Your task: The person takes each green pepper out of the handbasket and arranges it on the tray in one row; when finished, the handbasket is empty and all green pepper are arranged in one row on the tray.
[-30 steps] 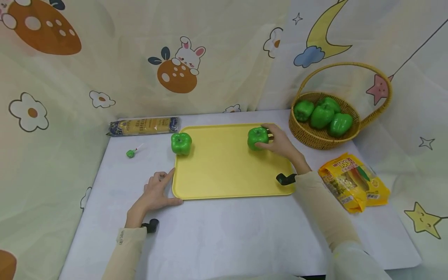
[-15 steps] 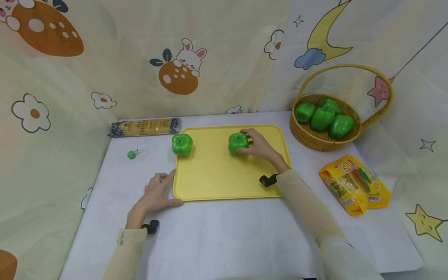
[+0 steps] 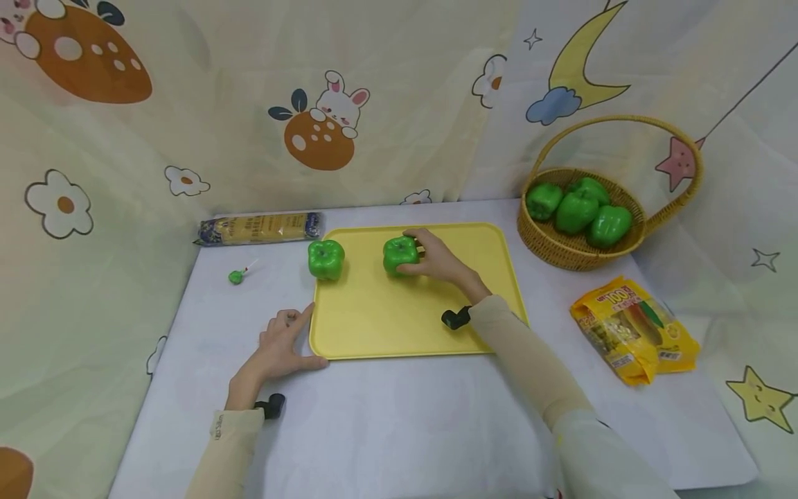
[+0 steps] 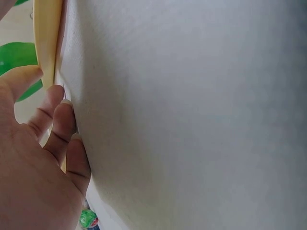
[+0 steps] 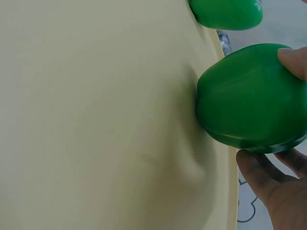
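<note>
A green bell pepper (image 3: 397, 255) is gripped between the thumb and fingers of my right hand (image 3: 441, 262), over the back middle of the yellow tray (image 3: 399, 319). In the right wrist view, the held pepper (image 5: 252, 98) is close to the tray surface. Another green bell pepper (image 3: 325, 260) rests at the tray's back left corner. My left hand (image 3: 278, 350) lies at the front left corner, its spread index finger and thumb touching the tray's rim, the other fingers bent. The left wrist view shows the index fingertip against the tray edge (image 4: 47, 43).
A wicker basket (image 3: 548, 255) with several green bell peppers stands at the back right. In front of it lies a yellow snack bag (image 3: 636, 329). Behind the tray's left end is a long gold packet (image 3: 258, 229), with a green lollipop (image 3: 236, 276) nearer.
My right hand has moved left over the tray, carrying the bell pepper toward the other one. My left hand has stayed at the tray's corner.
</note>
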Motion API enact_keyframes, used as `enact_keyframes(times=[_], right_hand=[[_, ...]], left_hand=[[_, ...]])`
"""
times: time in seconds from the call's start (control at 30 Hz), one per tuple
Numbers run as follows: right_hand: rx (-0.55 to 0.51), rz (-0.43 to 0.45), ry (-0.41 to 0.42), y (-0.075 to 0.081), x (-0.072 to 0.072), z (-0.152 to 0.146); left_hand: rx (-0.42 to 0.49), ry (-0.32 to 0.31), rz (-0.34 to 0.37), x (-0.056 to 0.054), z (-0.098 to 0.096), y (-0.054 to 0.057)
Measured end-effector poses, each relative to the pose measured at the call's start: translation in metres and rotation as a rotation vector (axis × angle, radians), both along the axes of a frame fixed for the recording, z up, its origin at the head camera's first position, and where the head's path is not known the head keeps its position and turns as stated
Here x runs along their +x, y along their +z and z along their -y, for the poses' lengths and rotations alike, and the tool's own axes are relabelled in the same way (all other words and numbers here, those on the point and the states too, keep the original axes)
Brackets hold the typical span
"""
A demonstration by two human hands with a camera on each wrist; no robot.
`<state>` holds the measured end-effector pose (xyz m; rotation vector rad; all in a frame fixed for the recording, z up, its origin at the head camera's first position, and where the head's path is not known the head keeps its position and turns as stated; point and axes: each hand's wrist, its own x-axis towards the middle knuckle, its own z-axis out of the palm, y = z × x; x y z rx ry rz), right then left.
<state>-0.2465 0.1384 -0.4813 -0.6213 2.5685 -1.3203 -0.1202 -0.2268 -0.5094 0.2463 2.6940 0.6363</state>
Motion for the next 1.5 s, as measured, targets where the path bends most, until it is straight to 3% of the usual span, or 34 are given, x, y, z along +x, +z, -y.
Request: enact_keyframes(times=[0.6,0.93,1.23,1.5], right_hand=[[0.071,-0.014,0.031,-0.002,-0.013,0.032],[0.148,-0.056,0.064,-0.001,-0.015,0.055],[0.186,-0.016,0.083,0.002,-0.015,0.072],[0.206,-0.043,0.098,0.001,-0.014,0.079]], left_hand=[[-0.007,-0.002,-0.004,-0.003,-0.001,0.003],[-0.012,-0.005,-0.005,-0.004,0.0,0.004],[-0.002,-0.003,-0.003,-0.003,0.001,0.002],[0.002,-0.009,-0.004,-0.002,0.004,-0.001]])
